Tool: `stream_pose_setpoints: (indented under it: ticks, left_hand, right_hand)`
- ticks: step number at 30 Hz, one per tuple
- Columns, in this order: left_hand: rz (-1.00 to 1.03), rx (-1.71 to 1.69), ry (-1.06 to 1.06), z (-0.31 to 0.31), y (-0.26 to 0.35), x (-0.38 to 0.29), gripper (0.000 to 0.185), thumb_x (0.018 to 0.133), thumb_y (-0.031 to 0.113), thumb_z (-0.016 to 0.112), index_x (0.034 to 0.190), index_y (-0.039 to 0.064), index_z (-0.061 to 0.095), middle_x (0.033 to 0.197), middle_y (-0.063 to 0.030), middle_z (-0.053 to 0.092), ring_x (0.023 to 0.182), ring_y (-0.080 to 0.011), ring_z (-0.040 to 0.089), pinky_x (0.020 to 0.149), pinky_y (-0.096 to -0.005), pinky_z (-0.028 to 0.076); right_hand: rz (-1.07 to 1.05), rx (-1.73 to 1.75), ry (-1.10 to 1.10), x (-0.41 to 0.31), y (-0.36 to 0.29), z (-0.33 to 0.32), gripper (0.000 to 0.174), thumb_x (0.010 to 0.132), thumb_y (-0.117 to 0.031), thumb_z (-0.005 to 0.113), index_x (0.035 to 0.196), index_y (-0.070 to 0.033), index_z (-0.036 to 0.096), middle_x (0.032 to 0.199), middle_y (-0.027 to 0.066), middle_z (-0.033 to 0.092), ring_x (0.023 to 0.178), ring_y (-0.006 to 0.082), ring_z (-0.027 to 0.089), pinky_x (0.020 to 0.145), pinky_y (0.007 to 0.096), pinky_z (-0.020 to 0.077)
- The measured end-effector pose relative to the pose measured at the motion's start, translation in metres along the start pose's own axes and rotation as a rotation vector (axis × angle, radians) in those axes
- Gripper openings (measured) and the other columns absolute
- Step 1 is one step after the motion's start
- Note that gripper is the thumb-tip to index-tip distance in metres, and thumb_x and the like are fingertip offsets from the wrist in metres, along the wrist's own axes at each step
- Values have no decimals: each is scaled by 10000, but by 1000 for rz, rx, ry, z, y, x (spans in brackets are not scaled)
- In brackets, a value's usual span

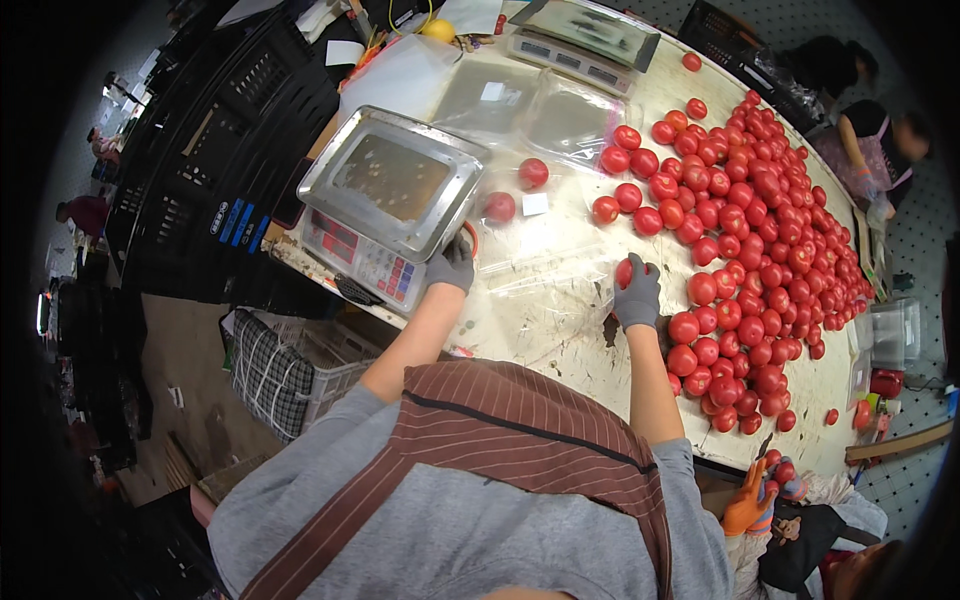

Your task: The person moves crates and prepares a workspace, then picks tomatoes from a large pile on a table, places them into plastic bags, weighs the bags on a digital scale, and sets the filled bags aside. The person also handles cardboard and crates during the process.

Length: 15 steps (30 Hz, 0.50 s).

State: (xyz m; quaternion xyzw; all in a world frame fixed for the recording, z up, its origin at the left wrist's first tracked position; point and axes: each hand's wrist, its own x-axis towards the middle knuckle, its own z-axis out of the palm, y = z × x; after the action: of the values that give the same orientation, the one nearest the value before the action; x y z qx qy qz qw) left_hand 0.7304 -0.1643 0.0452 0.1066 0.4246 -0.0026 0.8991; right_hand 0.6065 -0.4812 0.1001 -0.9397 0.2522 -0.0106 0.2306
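Observation:
My right hand [637, 292], in a grey glove, grips a red tomato [624, 273] just above the pale tabletop [555, 330]. At the right edge of a digital scale [367, 262] with a metal pan [390, 184] is my left hand [451, 264], also gloved. Its fingertips are partly hidden by the pan, beside a red ring-shaped edge [472, 238]; whether they hold anything is unclear. Between the hands lies clear plastic film [517, 259]. Near it are a tomato [533, 173], a duller-looking tomato [499, 207] and a white label [535, 204].
A large heap of tomatoes [757, 247] covers the table's right side. Flat clear bags [574, 120] and a second scale [574, 56] stand farther back. Black crates [225, 150] are stacked at left. A co-worker's orange-gloved hand [744, 499] is at lower right, near tomatoes.

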Motion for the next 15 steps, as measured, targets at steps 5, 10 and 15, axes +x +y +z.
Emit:
stream_pose_setpoints:
  ticks: [5, 10, 15]
  left_hand:
    - [-87, 27, -142, -35, 13, 15, 182, 839, 274, 610, 802, 95, 608, 703, -33, 623, 669, -158, 610, 613, -316, 541]
    - [-48, 64, -32, -24, 9, 8, 151, 903, 208, 544, 788, 143, 617, 599, 58, 563, 484, -88, 530, 467, -187, 472]
    - [-117, 23, -105, -20, 8, -4, 285, 923, 259, 505, 651, 183, 462, 469, 70, 327, 394, -76, 372, 406, -194, 379]
  right_hand:
    - [28, -20, -7, -1, -3, 2, 589, 767, -211, 653, 1317, -261, 448, 1369, 161, 359, 1148, 395, 483, 924, 475, 467]
    - [33, -31, -9, -2, -2, 2, 607, 761, -226, 652, 1326, -262, 432, 1369, 166, 356, 1135, 401, 491, 914, 476, 476]
    - [7, -5, 33, -2, -3, 0, 588, 751, -207, 657, 1299, -247, 446, 1345, 184, 370, 1102, 435, 497, 903, 475, 479]
